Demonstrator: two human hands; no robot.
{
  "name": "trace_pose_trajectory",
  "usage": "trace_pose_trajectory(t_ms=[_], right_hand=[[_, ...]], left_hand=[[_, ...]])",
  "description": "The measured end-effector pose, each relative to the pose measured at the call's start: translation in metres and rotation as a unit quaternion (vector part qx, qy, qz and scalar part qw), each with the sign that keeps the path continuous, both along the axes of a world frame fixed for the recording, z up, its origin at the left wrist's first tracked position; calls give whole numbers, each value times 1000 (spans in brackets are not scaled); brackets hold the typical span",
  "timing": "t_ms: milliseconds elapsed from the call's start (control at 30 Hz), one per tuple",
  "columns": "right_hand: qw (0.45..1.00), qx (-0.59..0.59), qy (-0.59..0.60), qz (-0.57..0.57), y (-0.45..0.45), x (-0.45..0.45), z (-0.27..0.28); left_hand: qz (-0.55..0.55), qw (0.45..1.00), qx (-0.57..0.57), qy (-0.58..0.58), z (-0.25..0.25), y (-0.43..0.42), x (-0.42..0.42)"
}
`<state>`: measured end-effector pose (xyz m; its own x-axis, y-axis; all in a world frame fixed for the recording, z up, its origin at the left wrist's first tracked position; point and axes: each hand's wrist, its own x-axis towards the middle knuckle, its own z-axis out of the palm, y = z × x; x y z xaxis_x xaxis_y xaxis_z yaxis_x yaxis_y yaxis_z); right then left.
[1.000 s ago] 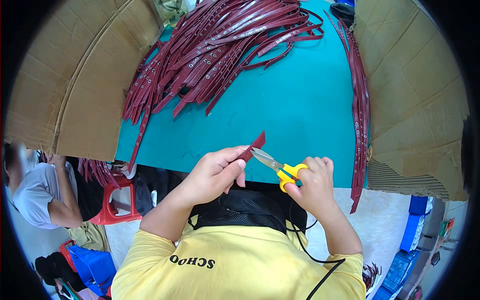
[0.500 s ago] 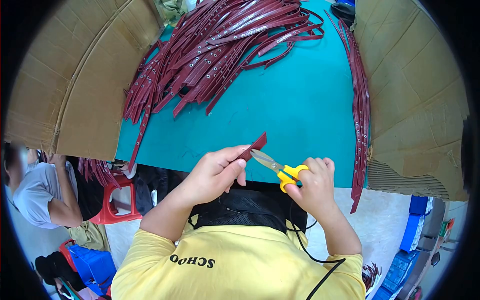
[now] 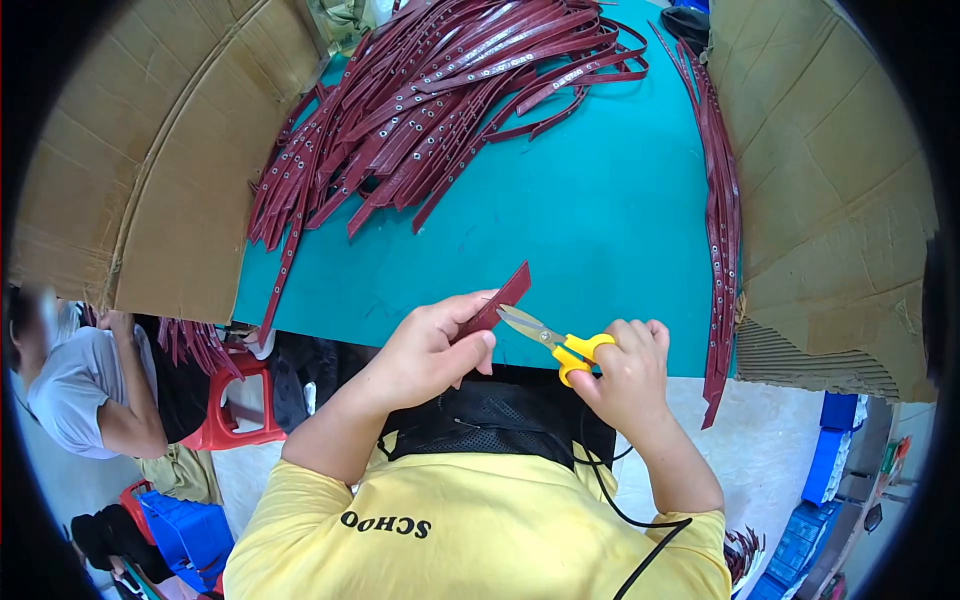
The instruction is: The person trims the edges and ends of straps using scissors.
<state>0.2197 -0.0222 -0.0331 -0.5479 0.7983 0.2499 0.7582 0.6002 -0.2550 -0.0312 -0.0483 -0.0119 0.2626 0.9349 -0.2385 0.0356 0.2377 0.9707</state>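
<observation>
Between the thumb and fingers of my left hand [image 3: 437, 345] is a dark red strap [image 3: 512, 287], its slanted end pointing up and away from me. The rest of that strap is hidden by the hand. My right hand [image 3: 628, 368] is closed around the yellow handles of a pair of scissors [image 3: 548, 336]. The scissor tips point left and lie at the strap's near edge, close to my left fingers. Whether the blades touch the strap I cannot tell. Beyond both hands, a large pile of dark red straps [image 3: 430, 110] with metal eyelets covers the far left of the table.
The green tabletop [image 3: 580, 220] has cardboard walls at left [image 3: 200, 160] and right [image 3: 820, 180]. More red straps [image 3: 716, 200] hang along the right edge. A black cable [image 3: 655, 550] crosses my lap. Another person [image 3: 90, 385] sits at the left, near a red stool [image 3: 240, 400].
The scissor blades have closed somewhat and shifted slightly toward my left hand. The strap end has moved a little left. Both hands remain nearly in place.
</observation>
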Motion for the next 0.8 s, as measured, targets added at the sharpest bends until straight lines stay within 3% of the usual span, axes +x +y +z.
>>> trace_pose_trajectory(t_ms=[500,600,700,800], right_hand=[[1000,16,17,-13,-1,-2,-2],[999,14,31,-24,0,-1,-3],[997,20,60,-41,0,2,-7],[993,41,93,-55,0,6,-10]], left_hand=[[6,1000,-6,24,-2,1,-1],[6,997,33,-76,-20,3,-10],[41,995,46,-81,-14,2,-7],[70,982,176,15,-18,6,0]])
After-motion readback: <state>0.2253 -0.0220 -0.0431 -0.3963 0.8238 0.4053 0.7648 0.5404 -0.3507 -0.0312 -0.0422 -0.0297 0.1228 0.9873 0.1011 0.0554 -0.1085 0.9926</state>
